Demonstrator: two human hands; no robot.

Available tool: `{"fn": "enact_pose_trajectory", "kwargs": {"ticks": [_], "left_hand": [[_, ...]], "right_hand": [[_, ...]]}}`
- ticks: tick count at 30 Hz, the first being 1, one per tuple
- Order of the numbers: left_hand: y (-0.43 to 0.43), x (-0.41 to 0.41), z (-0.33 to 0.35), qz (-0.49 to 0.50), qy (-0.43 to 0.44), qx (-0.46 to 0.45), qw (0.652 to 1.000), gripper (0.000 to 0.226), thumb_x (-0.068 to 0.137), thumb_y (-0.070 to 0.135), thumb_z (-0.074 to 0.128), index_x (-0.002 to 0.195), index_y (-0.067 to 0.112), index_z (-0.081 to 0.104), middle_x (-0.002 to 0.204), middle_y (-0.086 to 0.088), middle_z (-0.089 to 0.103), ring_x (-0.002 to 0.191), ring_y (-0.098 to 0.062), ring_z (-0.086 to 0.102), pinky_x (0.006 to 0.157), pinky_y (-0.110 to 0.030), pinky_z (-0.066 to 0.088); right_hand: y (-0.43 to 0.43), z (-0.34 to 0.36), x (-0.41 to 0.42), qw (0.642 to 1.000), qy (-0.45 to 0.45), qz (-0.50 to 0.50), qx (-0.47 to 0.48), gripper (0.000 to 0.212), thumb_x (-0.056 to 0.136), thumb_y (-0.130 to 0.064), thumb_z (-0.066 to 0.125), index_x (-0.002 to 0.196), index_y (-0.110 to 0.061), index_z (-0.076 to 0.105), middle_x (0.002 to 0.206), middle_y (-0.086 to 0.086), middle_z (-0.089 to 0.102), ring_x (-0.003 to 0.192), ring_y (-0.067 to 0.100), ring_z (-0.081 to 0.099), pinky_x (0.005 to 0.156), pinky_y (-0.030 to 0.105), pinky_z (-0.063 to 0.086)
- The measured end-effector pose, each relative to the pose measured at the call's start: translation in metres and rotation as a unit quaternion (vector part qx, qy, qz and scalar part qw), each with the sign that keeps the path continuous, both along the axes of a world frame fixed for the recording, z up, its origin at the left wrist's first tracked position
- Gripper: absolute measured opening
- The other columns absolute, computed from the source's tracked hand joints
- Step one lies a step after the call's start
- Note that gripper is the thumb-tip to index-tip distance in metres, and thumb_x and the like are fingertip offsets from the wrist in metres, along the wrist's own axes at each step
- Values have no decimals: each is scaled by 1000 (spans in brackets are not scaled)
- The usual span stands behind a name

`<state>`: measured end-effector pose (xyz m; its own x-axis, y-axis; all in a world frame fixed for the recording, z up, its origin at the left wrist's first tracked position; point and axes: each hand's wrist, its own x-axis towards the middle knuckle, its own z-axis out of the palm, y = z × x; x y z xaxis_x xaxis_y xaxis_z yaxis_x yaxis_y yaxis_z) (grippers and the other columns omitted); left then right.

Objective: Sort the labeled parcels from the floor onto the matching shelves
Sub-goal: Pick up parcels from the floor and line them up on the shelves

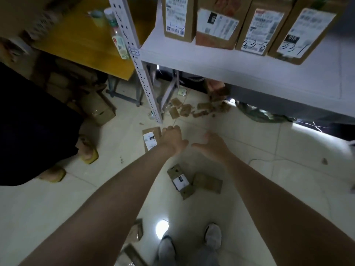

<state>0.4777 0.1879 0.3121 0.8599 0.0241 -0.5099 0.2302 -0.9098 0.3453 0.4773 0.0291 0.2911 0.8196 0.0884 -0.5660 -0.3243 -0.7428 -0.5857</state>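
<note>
Where both forearms are stretched down toward the tiled floor (259, 143), 3 loose parcels are recorded.

Item 1: flat brown cardboard parcel (150, 140), white label up. Its long axis is run away from the wearer toward the shelf post (134, 54), and its right edge is hidden by the left hand (172, 140). That hand's fingers are curled under; whether the parcel is grasped cannot be told. The right hand (209, 145) is held just beside the left, fingers loose and spread, nothing grasped.

Item 2: labelled parcel (180, 182), laid flat between the forearms, long axis slanted from upper left to lower right.

Item 3: plain brown parcel (207, 182), touched along 1 edge by item 2.

Open glossy tile is seen around all 3. On the white shelf board (211, 60), 4 labelled cartons (178, 18) are stood upright near the front edge. Torn cardboard scraps (184, 109) are scattered at the post's foot.
</note>
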Motion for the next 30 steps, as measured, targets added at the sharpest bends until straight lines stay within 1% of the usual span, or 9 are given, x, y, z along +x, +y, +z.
{"fn": "enact_pose_trajectory", "kwargs": {"ticks": [2,4,7,11,15,19,23,27,30], "left_hand": [[0,-5,-24,46,15,-29,998,50,97,35,51,135,4,46,135,-19,47,130,-35,40,107,-43,38],[0,-14,-42,92,25,-57,994,45,98,33,50,130,2,50,131,-18,51,126,-35,46,102,-41,42],[4,-26,-64,148,30,-81,985,37,98,31,51,117,-1,57,121,-18,58,119,-36,52,95,-36,45],[10,-41,-84,211,46,-70,974,40,100,31,47,123,0,57,130,-20,55,123,-37,48,98,-35,41],[6,-53,-106,265,87,-62,958,46,100,35,43,129,1,52,131,-23,52,125,-37,45,103,-39,38],[-9,-56,-117,286,108,-73,949,48,102,37,41,130,0,49,130,-22,52,124,-36,46,102,-40,38],[-15,-49,-131,261,113,-75,956,45,105,30,32,128,-3,52,129,-26,53,121,-39,48,104,-42,39],[-15,-46,-152,246,102,-71,961,43,106,22,27,135,-4,46,133,-28,48,124,-41,45,105,-43,37],[-4,-44,-181,263,88,-73,958,47,107,26,23,138,-4,44,137,-28,47,128,-41,44,106,-41,36]], "right_hand": [[4,-20,-2,999,-3,32,-21,74,83,-52,70,141,-11,47,140,5,50,126,22,51,101,37,47],[5,-38,-3,997,9,58,-48,75,82,-55,68,140,-12,48,137,6,51,123,23,53,95,34,48],[7,-60,-8,994,29,85,-56,73,83,-58,65,138,-13,48,137,7,51,123,24,53,96,36,47],[9,-88,-15,993,39,96,-54,72,81,-58,65,135,-14,49,134,7,52,121,24,53,97,39,48],[5,-108,-22,992,32,106,-54,68,84,-53,65,136,-13,47,133,7,51,119,23,53,85,30,43],[-3,-125,-24,994,32,98,-47,67,86,-50,66,137,-12,46,135,8,50,121,25,53,86,30,41],[-5,-143,-19,996,22,68,-43,68,86,-49,66,139,-12,46,136,10,49,121,26,53,89,32,44],[0,-179,-23,996,11,66,-55,67,88,-49,64,141,-11,44,135,10,49,119,26,54,84,30,43],[16,-215,-31,997,16,49,-52,71,86,-52,66,139,-11,43,133,10,48,116,25,53,87,32,47]]}}
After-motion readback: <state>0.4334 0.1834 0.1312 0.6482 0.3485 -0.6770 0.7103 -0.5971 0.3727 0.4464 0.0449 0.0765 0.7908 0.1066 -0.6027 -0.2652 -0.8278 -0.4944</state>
